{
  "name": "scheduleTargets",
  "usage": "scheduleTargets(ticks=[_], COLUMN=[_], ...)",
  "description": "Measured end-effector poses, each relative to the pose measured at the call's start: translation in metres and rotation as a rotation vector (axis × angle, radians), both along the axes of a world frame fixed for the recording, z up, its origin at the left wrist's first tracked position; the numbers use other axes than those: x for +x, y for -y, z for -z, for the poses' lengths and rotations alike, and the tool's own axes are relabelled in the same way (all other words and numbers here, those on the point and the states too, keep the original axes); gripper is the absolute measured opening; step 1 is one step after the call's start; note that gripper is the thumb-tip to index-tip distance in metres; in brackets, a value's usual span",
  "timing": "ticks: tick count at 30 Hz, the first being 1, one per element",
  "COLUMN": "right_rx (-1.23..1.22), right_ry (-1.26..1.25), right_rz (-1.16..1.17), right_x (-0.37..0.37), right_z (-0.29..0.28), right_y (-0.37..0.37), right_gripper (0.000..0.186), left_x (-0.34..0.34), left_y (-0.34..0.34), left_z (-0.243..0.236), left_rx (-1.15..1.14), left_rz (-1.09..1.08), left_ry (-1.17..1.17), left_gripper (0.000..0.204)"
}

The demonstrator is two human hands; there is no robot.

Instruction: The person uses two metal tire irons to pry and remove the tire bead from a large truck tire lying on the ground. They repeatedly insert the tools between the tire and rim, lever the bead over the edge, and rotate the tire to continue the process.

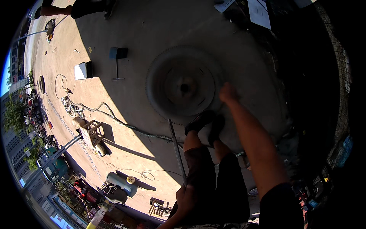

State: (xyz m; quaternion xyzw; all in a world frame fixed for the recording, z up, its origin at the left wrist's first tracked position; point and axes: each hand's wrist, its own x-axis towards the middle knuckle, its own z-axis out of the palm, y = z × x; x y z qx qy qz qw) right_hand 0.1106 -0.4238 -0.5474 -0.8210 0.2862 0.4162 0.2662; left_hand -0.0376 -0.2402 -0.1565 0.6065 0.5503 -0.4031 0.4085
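A large round grey wheel [160, 97] with a finely toothed outer edge and a dark centre hole lies flat on the ground before my feet. My left hand [185, 197] is closed around the lower end of a long metal bar [175, 143]. That bar slants up toward the wheel's near left edge; I cannot tell whether its tip touches. Beside the wheel's right edge is my right hand [228, 93], blurred and drawn together like a fist. What it may hold does not show, nor whether it touches the rim.
A dark hose [129, 126] crosses the ground left of my feet. Farther left stand a wooden stool [95, 131] and a cylindrical tank [121, 184]. A blue stand [118, 53] and a white box [81, 71] are beyond. Another person's leg [55, 10] shows far left.
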Motion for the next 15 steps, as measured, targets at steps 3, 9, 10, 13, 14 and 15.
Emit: scheduleTargets(ticks=[3,9,10,13,14,15], right_rx=[0.044,-0.046,-0.069,-0.078,-0.087,-0.097], right_ry=[-0.07,-0.109,-0.106,-0.117,-0.118,-0.12], right_rz=[0.069,-0.064,-0.108,-0.01,-0.017,-0.023], right_x=[0.01,-0.004,-0.002,0.025,0.031,0.035], right_z=[-0.005,0.039,0.039,0.012,0.011,0.013], right_y=[-0.018,-0.021,-0.022,-0.036,-0.037,-0.037], right_gripper=[0.027,0.032,0.032,0.033,0.033,0.033], left_x=[0.007,0.019,0.025,0.041,0.051,0.058], left_y=[-0.012,-0.061,-0.073,-0.119,-0.131,-0.143], left_z=[-0.011,-0.029,-0.03,-0.033,-0.03,-0.027], left_rx=[0.053,0.117,0.137,0.301,0.317,0.342], left_rz=[-0.093,-0.253,-0.304,-0.116,-0.192,-0.169], left_ry=[0.054,0.099,0.156,0.227,0.204,0.188], left_gripper=[0.029,0.027,0.028,0.032,0.032,0.033])
